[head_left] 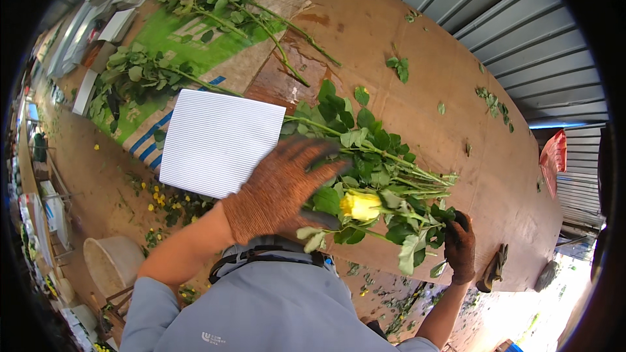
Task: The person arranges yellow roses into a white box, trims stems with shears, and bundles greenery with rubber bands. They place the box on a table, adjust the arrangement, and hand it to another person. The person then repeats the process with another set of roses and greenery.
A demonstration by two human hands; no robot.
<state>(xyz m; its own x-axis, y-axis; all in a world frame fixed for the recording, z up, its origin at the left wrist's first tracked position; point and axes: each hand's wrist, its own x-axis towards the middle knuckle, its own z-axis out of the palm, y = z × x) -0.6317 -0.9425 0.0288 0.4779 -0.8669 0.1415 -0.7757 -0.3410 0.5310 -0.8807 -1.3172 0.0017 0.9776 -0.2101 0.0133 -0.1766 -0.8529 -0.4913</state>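
In a brown work glove, my left hand [283, 186] has its fingers spread and slightly blurred, holding nothing that I can see. It hovers at the edge of a white corrugated sheet [222, 137], close to a yellow rose [360, 205]. My right hand [460, 244], also gloved and darker at the fingers, is closed round the leafy stem of that rose; leaves partly hide the fingertips. The bloom points toward my left hand. Behind it lies a bundle of leafy rose stems [385, 156], cut ends to the right, its far left part covered by the white sheet.
More leafy stems [280, 45] lie on a green and white sack [189, 45] at the far left of the brown table [495, 176]. A pair of dark gloves [493, 267] rests at the right edge. A pale bucket [111, 264] stands on the littered floor at left.
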